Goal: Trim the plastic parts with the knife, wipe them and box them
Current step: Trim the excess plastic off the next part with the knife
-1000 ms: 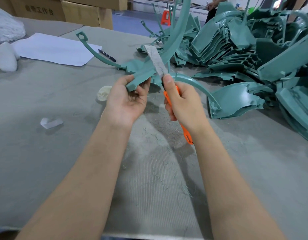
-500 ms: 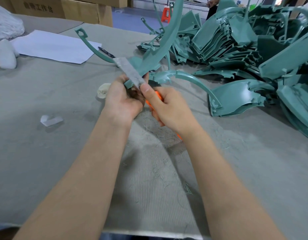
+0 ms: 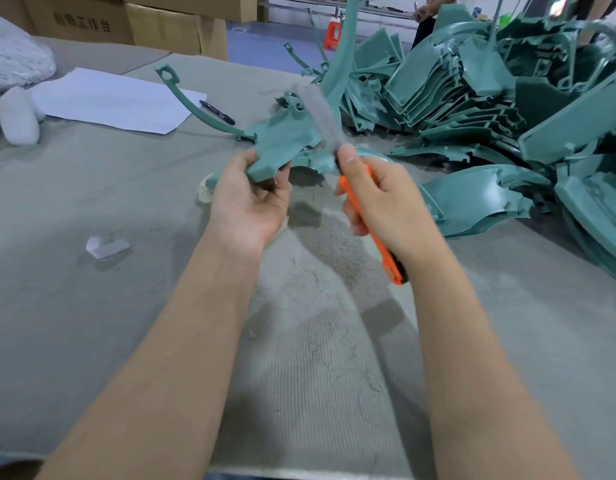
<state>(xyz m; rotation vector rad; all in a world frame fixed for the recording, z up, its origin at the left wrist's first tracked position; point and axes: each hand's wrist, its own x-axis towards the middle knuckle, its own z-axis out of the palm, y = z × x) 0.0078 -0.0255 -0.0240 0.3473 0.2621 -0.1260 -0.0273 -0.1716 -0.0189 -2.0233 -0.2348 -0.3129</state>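
Right hand (image 3: 379, 199) is gripping the orange knife (image 3: 322, 123) by the handle, fingers curled round it, blurred blade pointing up and away. Left hand (image 3: 251, 202) is pinching the teal plastic part (image 3: 282, 143) by its near flat end. Part is lying just left of the blade, long axis rising away; contact unclear.

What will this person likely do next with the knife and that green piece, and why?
Probably draw the blade along the edge of the plastic part in a trimming stroke. The left hand holds the part up, the right hand grips the orange knife with its blurred blade beside that edge, and shavings lie below.
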